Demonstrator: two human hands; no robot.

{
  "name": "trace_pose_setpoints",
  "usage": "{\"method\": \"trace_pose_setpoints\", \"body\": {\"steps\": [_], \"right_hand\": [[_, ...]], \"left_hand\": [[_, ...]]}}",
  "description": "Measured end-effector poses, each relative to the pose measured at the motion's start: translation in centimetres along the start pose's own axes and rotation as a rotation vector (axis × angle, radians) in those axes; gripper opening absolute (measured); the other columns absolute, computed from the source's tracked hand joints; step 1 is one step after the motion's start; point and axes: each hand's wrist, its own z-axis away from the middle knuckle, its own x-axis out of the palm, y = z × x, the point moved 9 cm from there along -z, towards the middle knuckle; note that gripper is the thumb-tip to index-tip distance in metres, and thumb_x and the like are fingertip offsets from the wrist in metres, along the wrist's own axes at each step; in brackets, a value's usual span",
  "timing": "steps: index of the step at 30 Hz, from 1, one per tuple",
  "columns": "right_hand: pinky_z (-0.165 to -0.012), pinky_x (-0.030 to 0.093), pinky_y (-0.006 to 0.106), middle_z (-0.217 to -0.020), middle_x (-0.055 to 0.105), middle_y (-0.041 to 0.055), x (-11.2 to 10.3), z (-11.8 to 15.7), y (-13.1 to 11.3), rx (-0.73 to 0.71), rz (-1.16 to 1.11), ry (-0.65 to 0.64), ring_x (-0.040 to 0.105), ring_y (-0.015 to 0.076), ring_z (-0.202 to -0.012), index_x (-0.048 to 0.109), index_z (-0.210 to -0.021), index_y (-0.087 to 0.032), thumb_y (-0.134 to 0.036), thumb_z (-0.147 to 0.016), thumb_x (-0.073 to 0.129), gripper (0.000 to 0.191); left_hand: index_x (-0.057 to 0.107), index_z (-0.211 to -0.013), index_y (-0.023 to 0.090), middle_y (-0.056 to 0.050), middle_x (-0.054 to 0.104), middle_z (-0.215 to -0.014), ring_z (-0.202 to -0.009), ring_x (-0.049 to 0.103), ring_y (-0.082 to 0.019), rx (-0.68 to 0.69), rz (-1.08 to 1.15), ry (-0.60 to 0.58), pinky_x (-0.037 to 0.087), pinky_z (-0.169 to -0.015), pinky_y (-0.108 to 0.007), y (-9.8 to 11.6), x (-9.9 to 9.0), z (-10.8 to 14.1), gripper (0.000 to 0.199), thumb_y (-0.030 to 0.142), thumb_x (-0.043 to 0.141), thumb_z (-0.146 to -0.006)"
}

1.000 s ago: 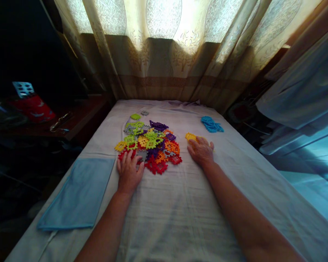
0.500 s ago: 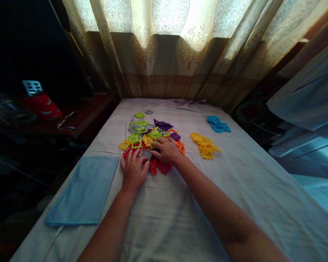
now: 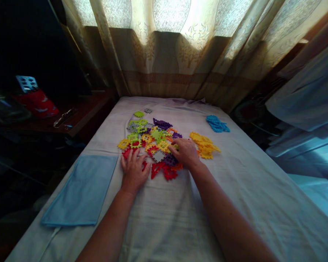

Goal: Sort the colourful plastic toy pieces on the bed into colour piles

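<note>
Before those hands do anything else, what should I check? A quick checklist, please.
1. Blue pieces apart from the mixed pile: ok, bare cloth lies between.
2. Yellow heap apart from the mixed pile: cannot tell, the right hand partly hides the space between.
3. Mixed pile of one colour: not ok, red, purple, green, grey and others lie together.
4. Left hand at the pile's near edge: ok, fingers spread.
5. Right hand gripping a piece: cannot tell, its fingertips are among the pieces.
</note>
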Motion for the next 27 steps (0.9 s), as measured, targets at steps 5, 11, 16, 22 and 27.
{"method": "trace_pose_setpoints", "body": {"steps": [5, 11, 16, 22, 27], "right_hand": [[-0.096, 0.043, 0.040, -0.121, 0.070, 0.0118, 1.3, -1.2, -1.2, 0.082, 0.076, -0.133, 0.061, 0.0283, -0.114, 0.064, -0.126, -0.022, -0.040, -0.088, 0.059, 0.043], [-0.094, 0.046, 0.037, -0.117, 0.072, 0.0093, 1.9, -1.5, -1.6, 0.132, -0.002, -0.092, 0.063, 0.0257, -0.110, 0.068, -0.119, -0.023, -0.028, -0.086, 0.058, 0.035], [-0.084, 0.049, 0.030, -0.102, 0.076, 0.0039, 0.6, -2.0, 1.8, 0.191, -0.276, 0.097, 0.068, 0.0188, -0.092, 0.071, -0.111, -0.024, -0.027, -0.088, 0.053, 0.030], [-0.072, 0.051, 0.031, -0.090, 0.077, 0.0079, -2.4, -0.8, 12.5, 0.444, -0.339, 0.362, 0.068, 0.0206, -0.078, 0.074, -0.100, -0.018, -0.034, -0.081, 0.054, 0.032], [-0.075, 0.052, 0.035, -0.091, 0.076, 0.0092, -2.9, 1.2, 17.8, 0.630, -0.239, 0.388, 0.068, 0.0242, -0.083, 0.076, -0.099, -0.018, -0.031, -0.077, 0.055, 0.033]], "left_hand": [[0.062, -0.132, 0.029, -0.012, 0.046, -0.151, -0.144, 0.035, -0.038, 0.030, -0.005, -0.018, 0.012, -0.117, -0.069, 0.3, 0.1, 0.0, 0.045, 0.039, 0.059, -0.088], [0.064, -0.129, 0.034, -0.011, 0.041, -0.155, -0.145, 0.030, -0.041, 0.066, -0.004, -0.051, 0.007, -0.115, -0.073, 0.6, 0.4, 0.2, 0.042, 0.040, 0.059, -0.089], [0.068, -0.122, 0.031, -0.010, 0.045, -0.153, -0.144, 0.033, -0.040, 0.071, 0.008, -0.045, 0.008, -0.116, -0.071, 0.7, 0.1, 0.2, 0.036, 0.038, 0.061, -0.087], [0.072, -0.109, 0.027, -0.010, 0.049, -0.150, -0.144, 0.034, -0.038, 0.086, 0.027, -0.048, 0.009, -0.116, -0.072, 0.9, 0.1, 0.1, 0.026, 0.035, 0.059, -0.087], [0.073, -0.101, 0.027, -0.008, 0.052, -0.147, -0.143, 0.035, -0.038, 0.093, 0.042, -0.060, 0.010, -0.115, -0.073, 1.0, 0.1, 0.1, 0.021, 0.035, 0.059, -0.087]]}}
